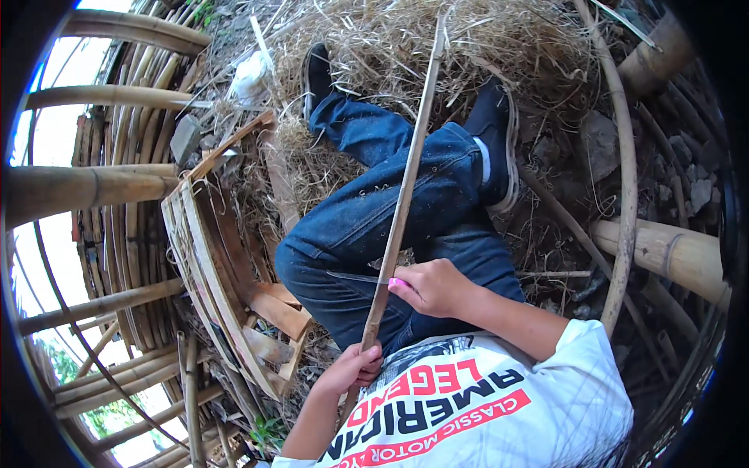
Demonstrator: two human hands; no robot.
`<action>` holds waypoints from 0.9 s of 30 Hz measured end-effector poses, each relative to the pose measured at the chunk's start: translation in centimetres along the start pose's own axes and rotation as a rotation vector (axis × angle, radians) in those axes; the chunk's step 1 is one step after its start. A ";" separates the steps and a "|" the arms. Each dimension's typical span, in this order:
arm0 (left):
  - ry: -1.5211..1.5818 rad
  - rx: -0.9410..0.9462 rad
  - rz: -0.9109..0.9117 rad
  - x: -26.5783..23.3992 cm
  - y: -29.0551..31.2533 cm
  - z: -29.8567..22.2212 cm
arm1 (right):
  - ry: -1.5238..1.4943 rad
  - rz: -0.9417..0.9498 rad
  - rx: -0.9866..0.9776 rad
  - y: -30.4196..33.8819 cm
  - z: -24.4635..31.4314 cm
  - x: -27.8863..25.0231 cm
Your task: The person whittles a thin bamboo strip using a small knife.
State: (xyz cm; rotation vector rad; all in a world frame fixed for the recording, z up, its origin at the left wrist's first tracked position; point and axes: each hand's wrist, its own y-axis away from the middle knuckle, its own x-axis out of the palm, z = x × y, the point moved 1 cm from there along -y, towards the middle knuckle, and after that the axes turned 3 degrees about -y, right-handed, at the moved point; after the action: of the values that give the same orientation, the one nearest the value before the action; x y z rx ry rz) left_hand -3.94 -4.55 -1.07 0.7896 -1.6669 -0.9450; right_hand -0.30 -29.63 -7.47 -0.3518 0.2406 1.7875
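A long, narrow bamboo strip (409, 171) slants across my lap, from my shirt up toward the straw beyond my feet. Its near end is wrapped in the closed fingers of my left hand (351, 370). My right hand (438, 288) is closed at the strip's right edge, higher up over my thigh. From that fist a thin knife blade (351, 276) sticks out to the left, crossing at the strip; the knife's handle is hidden in my fingers. A small pink patch shows at my right thumb. My legs in blue jeans (351, 226) are bent beneath the strip.
On the left stands a wooden crate-like frame (222, 288) beside a bamboo-pole structure (97, 187). Straw and shavings (538, 47) cover the ground ahead. At right are a bent pole (624, 171), a thick bamboo pole (663, 253) and stones (599, 144). A white plastic bag (250, 76) lies far left.
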 end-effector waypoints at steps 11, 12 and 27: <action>-0.486 0.334 0.304 -0.4 -2.2 -1.3 | -0.025 -0.084 -0.008 0.4 0.5 -1.4; -0.478 0.327 0.347 -0.8 -2.7 -1.3 | -0.035 -0.077 0.005 0.5 0.4 -1.2; 0.293 0.266 0.536 1.2 -6.9 0.4 | 0.056 -0.051 0.125 0.9 0.7 -1.9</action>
State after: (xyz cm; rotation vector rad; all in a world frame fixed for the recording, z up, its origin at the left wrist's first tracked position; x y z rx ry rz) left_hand -4.23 -8.79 -6.62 0.5713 -1.6373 -0.2257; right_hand -0.87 -31.36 -6.10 -0.3163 0.3782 1.7048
